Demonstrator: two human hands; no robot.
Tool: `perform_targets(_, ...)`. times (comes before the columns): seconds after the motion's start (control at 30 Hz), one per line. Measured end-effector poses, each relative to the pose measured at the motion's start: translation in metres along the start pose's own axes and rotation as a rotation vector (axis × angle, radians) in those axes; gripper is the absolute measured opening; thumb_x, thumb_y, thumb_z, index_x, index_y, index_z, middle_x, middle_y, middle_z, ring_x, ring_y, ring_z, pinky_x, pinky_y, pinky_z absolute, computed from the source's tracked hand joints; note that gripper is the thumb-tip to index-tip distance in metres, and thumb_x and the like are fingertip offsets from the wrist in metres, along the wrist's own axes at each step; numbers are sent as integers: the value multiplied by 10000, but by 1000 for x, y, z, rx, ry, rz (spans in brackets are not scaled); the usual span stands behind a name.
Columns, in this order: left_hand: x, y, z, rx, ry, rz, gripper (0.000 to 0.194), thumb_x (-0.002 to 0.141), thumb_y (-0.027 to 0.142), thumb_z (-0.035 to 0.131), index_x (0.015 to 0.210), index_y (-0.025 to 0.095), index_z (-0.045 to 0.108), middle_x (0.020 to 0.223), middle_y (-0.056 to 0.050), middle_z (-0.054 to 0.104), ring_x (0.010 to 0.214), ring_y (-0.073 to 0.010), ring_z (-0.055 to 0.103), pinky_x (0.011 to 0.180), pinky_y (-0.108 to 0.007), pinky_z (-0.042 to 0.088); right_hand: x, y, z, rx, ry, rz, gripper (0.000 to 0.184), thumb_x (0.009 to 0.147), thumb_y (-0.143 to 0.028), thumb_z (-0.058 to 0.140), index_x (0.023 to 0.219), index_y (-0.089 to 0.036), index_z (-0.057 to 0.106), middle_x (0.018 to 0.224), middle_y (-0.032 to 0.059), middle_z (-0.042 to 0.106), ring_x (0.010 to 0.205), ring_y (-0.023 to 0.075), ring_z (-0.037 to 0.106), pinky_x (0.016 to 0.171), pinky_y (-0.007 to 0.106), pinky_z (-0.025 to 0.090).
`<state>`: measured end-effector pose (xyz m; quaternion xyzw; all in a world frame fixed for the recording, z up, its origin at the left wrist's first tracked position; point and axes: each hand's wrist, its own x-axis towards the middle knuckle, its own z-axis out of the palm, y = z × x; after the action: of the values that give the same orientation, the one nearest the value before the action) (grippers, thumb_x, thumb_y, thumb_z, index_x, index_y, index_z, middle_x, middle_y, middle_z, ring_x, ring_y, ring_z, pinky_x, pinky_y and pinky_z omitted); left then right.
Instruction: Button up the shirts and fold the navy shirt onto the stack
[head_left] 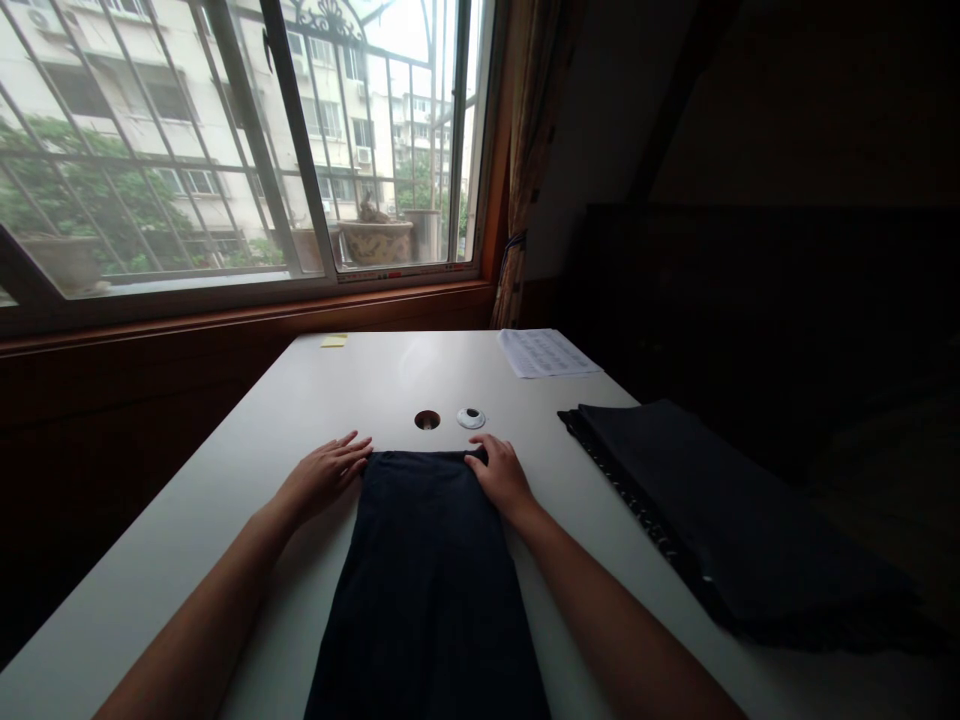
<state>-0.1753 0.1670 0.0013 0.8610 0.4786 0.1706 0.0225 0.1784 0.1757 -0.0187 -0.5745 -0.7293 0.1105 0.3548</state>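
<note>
A dark navy garment (431,580), which looks like folded trousers, lies lengthwise on the white table and runs out of view at the bottom. At its far left corner my left hand (324,480) rests with the fingers stretched out, their tips touching the edge of the cloth. My right hand (502,480) has its thumb and curled fingers closed around the far right corner. The far edge of the garment runs nearly straight between the two hands.
To the right, a stack of dark folded cloth (720,510) lies along the table edge. Beyond the garment are a round hole (427,420) and its loose cover (471,418). Printed sheets (547,353) and a yellow note (334,341) lie at the far side of the table (225,520), below a window.
</note>
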Motion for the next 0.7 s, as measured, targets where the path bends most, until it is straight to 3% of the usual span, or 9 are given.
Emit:
perform_targets(0.1, 7, 29, -11, 13, 61, -6, 488, 1042, 471, 329, 1416, 243, 543, 1488, -31, 514, 1425, -248, 419, 1160, -484, 403, 2, 3, 0, -36, 19, 7, 223, 864, -216, 645, 1087, -210, 647, 1006, 60, 689, 975, 245, 583, 926, 359, 428)
perform_targets(0.2, 17, 78, -12, 13, 14, 87, 491, 1042, 480, 327, 1440, 259, 512, 1530, -16, 459, 1451, -242, 375, 1182, -479, 372, 3, 6, -2, -79, 42, 28, 213, 875, -247, 639, 1084, -203, 654, 991, 72, 669, 970, 253, 568, 914, 365, 416)
perform_targets(0.3, 21, 119, 3, 28, -78, 108, 550, 1032, 535, 312, 1508, 278, 405, 1577, -19, 377, 1488, -255, 295, 1206, -520, 304, 3, 9, -3, -119, 59, 53, 222, 883, -282, 639, 1090, -206, 659, 1005, 81, 656, 979, 264, 549, 907, 366, 403)
perform_targets(0.37, 19, 130, 17, 42, -138, 81, 615, 1015, 584, 304, 1538, 263, 347, 1602, -41, 316, 1501, -279, 255, 1215, -566, 239, 3, 9, -4, -140, 62, 66, 230, 888, -298, 638, 1098, -207, 659, 1012, 82, 654, 978, 267, 540, 905, 365, 397)
perform_targets(0.5, 14, 117, 34, 43, -142, -30, 647, 1003, 603, 305, 1560, 274, 297, 1626, -50, 254, 1515, -295, 207, 1226, -583, 126, 1, 6, -6, -168, 53, 82, 235, 895, -312, 636, 1110, -220, 660, 1038, 77, 654, 981, 266, 532, 903, 359, 390)
perform_targets(0.7, 13, 70, 36, 4, -90, -224, 585, 1019, 521, 311, 1545, 266, 330, 1612, -78, 300, 1511, -322, 213, 1190, -609, 145, -2, 5, -9, -173, 35, 108, 223, 910, -305, 613, 1114, -229, 662, 1060, 85, 652, 1000, 263, 538, 908, 361, 395)
